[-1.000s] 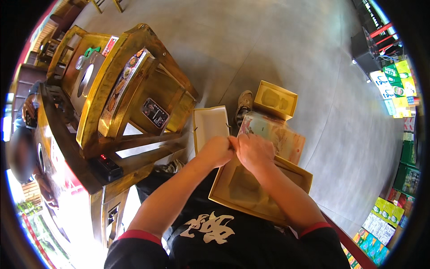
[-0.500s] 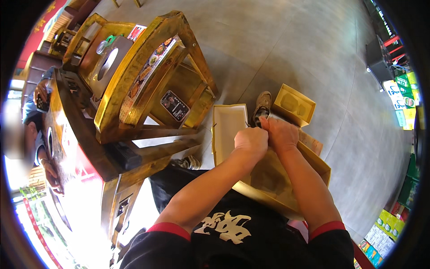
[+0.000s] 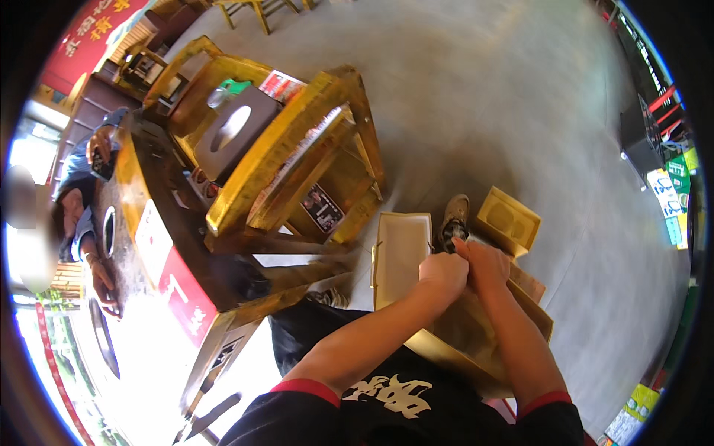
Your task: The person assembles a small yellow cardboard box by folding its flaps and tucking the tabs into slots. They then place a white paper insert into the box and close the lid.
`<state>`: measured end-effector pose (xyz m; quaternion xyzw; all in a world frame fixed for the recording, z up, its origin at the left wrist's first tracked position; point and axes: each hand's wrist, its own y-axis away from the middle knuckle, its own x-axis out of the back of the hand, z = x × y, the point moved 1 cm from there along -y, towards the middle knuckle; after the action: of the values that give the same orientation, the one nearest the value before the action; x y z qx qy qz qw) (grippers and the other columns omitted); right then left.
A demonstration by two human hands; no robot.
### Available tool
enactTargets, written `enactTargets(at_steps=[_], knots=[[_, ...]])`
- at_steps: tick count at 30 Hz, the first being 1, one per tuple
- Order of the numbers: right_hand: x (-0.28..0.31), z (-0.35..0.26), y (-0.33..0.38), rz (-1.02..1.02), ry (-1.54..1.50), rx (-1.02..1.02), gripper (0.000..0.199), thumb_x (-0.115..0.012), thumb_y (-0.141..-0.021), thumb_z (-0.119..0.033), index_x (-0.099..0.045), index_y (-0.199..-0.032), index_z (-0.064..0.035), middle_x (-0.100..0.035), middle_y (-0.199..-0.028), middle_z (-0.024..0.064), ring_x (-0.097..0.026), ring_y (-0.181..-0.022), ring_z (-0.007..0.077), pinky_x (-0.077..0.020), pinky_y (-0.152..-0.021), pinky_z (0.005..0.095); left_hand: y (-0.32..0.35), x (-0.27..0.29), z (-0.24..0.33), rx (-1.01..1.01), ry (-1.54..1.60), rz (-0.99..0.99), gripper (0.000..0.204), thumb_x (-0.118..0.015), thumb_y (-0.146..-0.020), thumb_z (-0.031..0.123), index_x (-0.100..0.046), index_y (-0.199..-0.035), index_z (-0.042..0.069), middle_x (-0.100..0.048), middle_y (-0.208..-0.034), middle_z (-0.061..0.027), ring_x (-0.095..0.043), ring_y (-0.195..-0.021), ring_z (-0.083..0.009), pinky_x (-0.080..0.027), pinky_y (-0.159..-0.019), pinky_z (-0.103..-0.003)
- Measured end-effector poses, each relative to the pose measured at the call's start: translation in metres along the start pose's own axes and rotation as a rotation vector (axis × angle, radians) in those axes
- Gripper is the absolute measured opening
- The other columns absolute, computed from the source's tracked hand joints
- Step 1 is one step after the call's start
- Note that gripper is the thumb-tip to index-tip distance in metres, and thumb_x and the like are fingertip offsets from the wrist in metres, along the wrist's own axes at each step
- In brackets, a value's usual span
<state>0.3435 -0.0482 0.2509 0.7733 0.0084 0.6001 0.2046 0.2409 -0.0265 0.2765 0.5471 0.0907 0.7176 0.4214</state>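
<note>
My left hand [image 3: 444, 273] is closed in a fist, pressed against my right hand [image 3: 486, 264], whose fingers are also closed. What they grip between them is hidden; a small dark, shiny patch shows just beyond the fingers, in front of a brown shoe [image 3: 456, 210]. Both hands are above a large open gold cardboard box [image 3: 439, 351] close to my body. Its raised flap or lid [image 3: 402, 249], pale inside with a gold edge, stands left of my hands. Beyond my right hand is a smaller open gold box [image 3: 509, 221] with round shapes inside.
A wooden chair [image 3: 286, 156] stands at the left against a table [image 3: 141, 245]. On the table is a brown tissue box [image 3: 236, 134]. Another person's hand [image 3: 102, 286] rests at the table's far left. Grey floor [image 3: 520, 97] stretches ahead; a black appliance [image 3: 641, 137] stands at right.
The view has shifted, so the chair, boxes and hands appear lower and farther right. My hands stay closed together over the large box.
</note>
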Motion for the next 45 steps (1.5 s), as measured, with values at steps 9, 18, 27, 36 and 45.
enactTargets(at_steps=[9,18,27,36,45], knots=[[0.008,-0.024,0.016,-0.076,0.051,-0.005,0.060,-0.026,-0.092,-0.052,-0.068,-0.080,-0.0119,-0.066,-0.080,0.0136,-0.063,-0.076,0.0333,-0.0480,-0.067,0.0453,0.018,-0.008,-0.026,0.094,0.028,0.201,0.015,-0.047,-0.084,0.014,-0.058,-0.092,0.008,-0.066,-0.093,-0.0099,-0.064,-0.089,-0.0275,-0.050,-0.075,-0.039],[0.006,0.011,0.019,-0.235,-0.298,0.299,0.040,-0.038,-0.090,-0.038,-0.063,-0.090,-0.0066,-0.063,-0.093,0.0160,-0.057,-0.090,0.0374,-0.0445,-0.076,0.0447,0.034,-0.009,0.004,0.325,0.158,0.246,0.024,-0.047,-0.086,0.018,-0.063,-0.102,0.012,-0.064,-0.105,-0.0089,-0.061,-0.100,-0.0255,-0.049,-0.083,-0.037],[0.044,0.006,0.012,0.123,-0.121,0.327,0.022,-0.051,-0.081,-0.021,-0.063,-0.084,-0.0021,-0.063,-0.082,0.0196,-0.060,-0.078,0.0381,-0.0473,-0.070,0.0457,0.018,0.048,0.018,0.063,-0.109,0.459,0.014,-0.052,-0.080,0.015,-0.063,-0.088,0.012,-0.066,-0.089,-0.0103,-0.064,-0.086,-0.0241,-0.051,-0.071,-0.035],[0.032,0.020,0.019,0.143,-0.154,-0.056,0.021,-0.045,-0.083,-0.019,-0.058,-0.094,-0.0070,-0.064,-0.085,0.0190,-0.060,-0.084,0.0366,-0.0471,-0.071,0.0467,-0.017,-0.004,0.023,-0.154,-0.107,0.764,0.006,-0.052,-0.078,0.016,-0.055,-0.080,0.011,-0.063,-0.076,-0.0044,-0.064,-0.073,-0.0214,-0.050,-0.065,-0.035],[0.021,0.010,-0.007,0.191,-0.244,0.008,0.014,-0.051,-0.077,-0.013,-0.061,-0.086,-0.0081,-0.064,-0.082,0.0162,-0.060,-0.080,0.0358,-0.0464,-0.069,0.0447,-0.028,-0.005,-0.001,-0.176,0.046,0.677,0.009,-0.052,-0.080,0.018,-0.052,-0.084,0.011,-0.064,-0.080,-0.0073,-0.064,-0.072,-0.0249,-0.051,-0.060,-0.038]])
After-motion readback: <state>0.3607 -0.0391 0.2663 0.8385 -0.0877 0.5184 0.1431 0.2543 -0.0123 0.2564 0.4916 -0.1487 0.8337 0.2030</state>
